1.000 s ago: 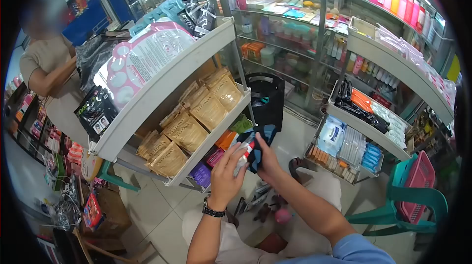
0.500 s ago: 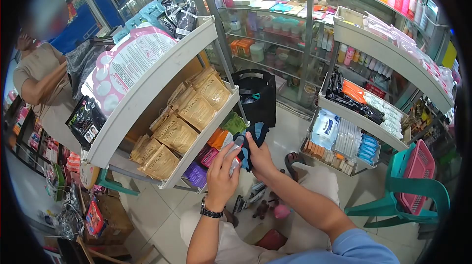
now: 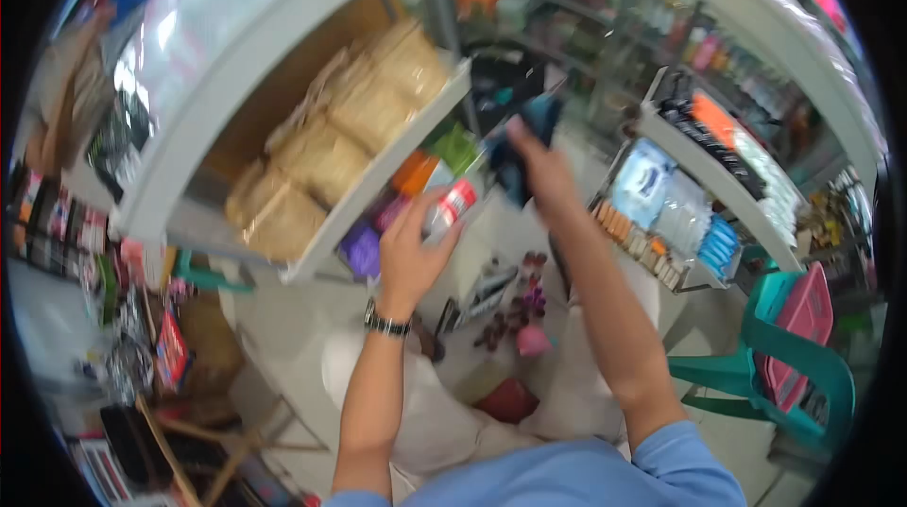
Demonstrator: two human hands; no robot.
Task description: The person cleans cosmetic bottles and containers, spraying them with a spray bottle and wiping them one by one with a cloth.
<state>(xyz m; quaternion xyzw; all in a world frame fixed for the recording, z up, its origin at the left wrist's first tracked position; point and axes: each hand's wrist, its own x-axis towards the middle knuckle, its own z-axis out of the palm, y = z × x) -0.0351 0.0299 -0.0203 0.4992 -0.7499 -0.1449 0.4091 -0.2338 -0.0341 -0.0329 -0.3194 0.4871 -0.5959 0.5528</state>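
My left hand (image 3: 414, 259), with a watch (image 3: 387, 321) at its wrist, is closed around a small clear container with a red-and-white end (image 3: 457, 200). Blur hides its exact kind. Up and to the right, my right hand (image 3: 546, 174) grips a dark black-and-blue cloth-like item (image 3: 511, 162), which is smeared by motion. The two held things are apart. Below my hands, several small dark reddish items (image 3: 524, 304) and a pink object (image 3: 534, 341) lie on the floor between my legs.
At left stands a white shelf rack (image 3: 378, 176) with tan packets (image 3: 331, 155) and coloured packs below. Another rack (image 3: 732, 162) at right holds wipes and packets. A green chair (image 3: 756, 346) carries a pink basket (image 3: 801, 337). A black bag (image 3: 496, 82) stands ahead.
My hands have moved apart: the left with the container to the lower left, the right with the dark item up and right. The view has tilted down, showing more floor.
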